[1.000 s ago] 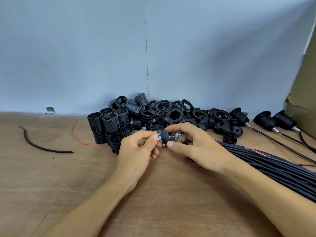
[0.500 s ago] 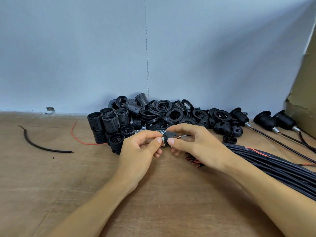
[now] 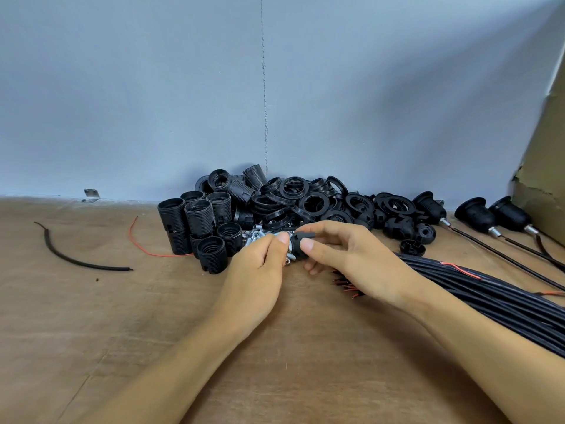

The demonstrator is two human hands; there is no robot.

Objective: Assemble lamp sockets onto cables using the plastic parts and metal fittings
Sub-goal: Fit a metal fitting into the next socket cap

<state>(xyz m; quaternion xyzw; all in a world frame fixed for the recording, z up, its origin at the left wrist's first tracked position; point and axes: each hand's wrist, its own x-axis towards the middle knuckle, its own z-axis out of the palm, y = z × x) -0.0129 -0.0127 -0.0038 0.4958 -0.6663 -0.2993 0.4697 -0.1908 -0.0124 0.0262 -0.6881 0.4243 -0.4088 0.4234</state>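
My right hand [image 3: 342, 255] pinches a small black socket cap [image 3: 298, 241] between thumb and forefinger, just above the wooden table [image 3: 153, 332]. My left hand [image 3: 256, 267] meets it from the left, its fingertips closed on a small metal fitting [image 3: 289, 246] at the cap's end; most of that fitting is hidden. Loose metal fittings [image 3: 260, 235] lie behind my fingers. Threaded black socket bodies [image 3: 198, 221] stand at the left of the pile, black rings [image 3: 305, 200] lie heaped behind. A bundle of black cables [image 3: 489, 295] runs under my right forearm.
Three assembled sockets on cables [image 3: 477, 215] lie at the far right by a cardboard box [image 3: 544, 191]. A black cable offcut [image 3: 76, 258] and a red wire [image 3: 143, 249] lie at the left. The blue wall [image 3: 275, 87] closes the table's far edge.
Both hands have shifted slightly up and left, closer to the pile. My right fingers have turned the black cap, and my left fingertips have closed tighter against its end.
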